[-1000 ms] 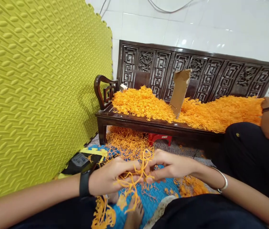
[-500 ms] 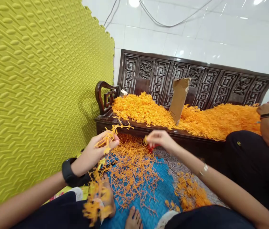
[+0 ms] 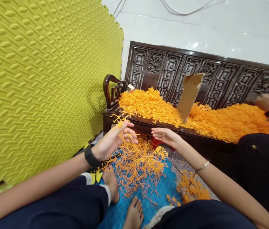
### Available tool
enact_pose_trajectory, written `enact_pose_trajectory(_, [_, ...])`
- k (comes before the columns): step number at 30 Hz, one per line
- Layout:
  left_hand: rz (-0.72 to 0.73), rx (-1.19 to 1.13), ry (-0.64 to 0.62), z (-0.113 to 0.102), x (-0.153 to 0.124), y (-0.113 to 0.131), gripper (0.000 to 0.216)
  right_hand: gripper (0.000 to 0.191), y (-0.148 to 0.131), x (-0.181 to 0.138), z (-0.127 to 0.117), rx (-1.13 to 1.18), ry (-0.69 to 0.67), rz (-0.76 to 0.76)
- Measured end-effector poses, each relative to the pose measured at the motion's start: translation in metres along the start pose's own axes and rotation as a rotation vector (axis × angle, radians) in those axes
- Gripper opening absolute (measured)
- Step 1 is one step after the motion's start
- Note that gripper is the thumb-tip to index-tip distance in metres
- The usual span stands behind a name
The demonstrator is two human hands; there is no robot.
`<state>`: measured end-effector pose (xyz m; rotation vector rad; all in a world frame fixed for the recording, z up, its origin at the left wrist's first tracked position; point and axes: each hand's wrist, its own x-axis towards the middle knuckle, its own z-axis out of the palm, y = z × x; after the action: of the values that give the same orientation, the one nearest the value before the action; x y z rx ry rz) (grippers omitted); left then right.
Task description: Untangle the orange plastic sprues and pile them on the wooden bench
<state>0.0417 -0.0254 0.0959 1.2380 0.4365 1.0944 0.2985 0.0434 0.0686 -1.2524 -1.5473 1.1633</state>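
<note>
Some room between left hand [image 3: 118, 136] and right hand [image 3: 167, 136] (bench edge [image 3: 146, 124] beyond)

Left hand [image 3: 117, 138] loosely curled, right hand [image 3: 167, 136] straighter, just apart.

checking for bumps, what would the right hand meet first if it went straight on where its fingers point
Probably the left hand, just across the gap; depth is unclear in this single view, so it might pass in front or behind.
</note>
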Motion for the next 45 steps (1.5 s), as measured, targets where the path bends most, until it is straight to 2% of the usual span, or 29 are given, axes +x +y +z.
enact_pose_trajectory(3, [-0.042, -0.038, 0.004, 0.002, 0.001, 0.0, 0.037, 0.021, -0.031, -0.032, 0.021, 0.037, 0.076, -0.267])
enact_pose_trajectory(5, [-0.051, -0.039, 0.015, 0.003, 0.001, 0.0, 0.037, 0.019, -0.051, -0.052, 0.036, -0.045, 0.098, -0.447])
enact_pose_trajectory(8, [-0.048, -0.028, 0.063, 0.002, 0.002, -0.001, 0.033, 0.019, -0.068, -0.071, 0.057, -0.294, 0.056, -0.574])
enact_pose_trajectory(11, [-0.063, 0.0, 0.119, 0.002, 0.003, -0.005, 0.036, 0.018, -0.071, -0.076, 0.071, -0.462, 0.002, -0.625])
enact_pose_trajectory(15, [-0.065, 0.01, 0.117, 0.008, 0.003, -0.01, 0.049, 0.024, -0.07, -0.073, 0.074, -0.413, -0.057, -0.552])
enact_pose_trajectory(19, [-0.098, -0.113, 0.067, 0.015, 0.002, -0.007, 0.053, 0.031, -0.071, -0.069, 0.072, -0.357, -0.045, -0.468])
enact_pose_trajectory(21, [-0.119, -0.222, 0.015, 0.017, 0.002, -0.003, 0.049, 0.038, -0.071, -0.068, 0.073, -0.322, -0.02, -0.454])
enact_pose_trajectory(24, [-0.156, -0.381, -0.097, 0.018, 0.003, 0.001, 0.032, 0.049, -0.069, -0.063, 0.075, -0.33, 0.004, -0.438])
enact_pose_trajectory(27, [-0.183, -0.382, -0.174, 0.019, 0.004, -0.001, 0.036, 0.042, -0.064, -0.057, 0.074, -0.361, 0.052, -0.388])
enact_pose_trajectory(31, [-0.217, -0.174, -0.098, 0.02, 0.006, -0.004, 0.043, 0.022, -0.062, -0.052, 0.064, -0.137, 0.047, -0.263])
enact_pose_trajectory(34, [-0.202, -0.093, -0.013, 0.015, 0.007, -0.001, 0.043, 0.019, -0.062, -0.05, 0.054, 0.007, 0.098, -0.206])
enact_pose_trajectory(40, [-0.142, -0.076, 0.106, -0.001, 0.01, 0.004, 0.035, 0.021, -0.058, -0.046, 0.042, 0.328, 0.167, -0.138])
enact_pose_trajectory(42, [-0.158, -0.09, 0.061, -0.003, 0.01, 0.002, 0.036, 0.021, -0.057, -0.044, 0.041, 0.382, 0.178, -0.157])
enact_pose_trajectory(45, [-0.318, -0.067, -0.202, 0.001, 0.008, -0.005, 0.05, 0.02, -0.057, -0.043, 0.043, 0.431, 0.187, -0.203])
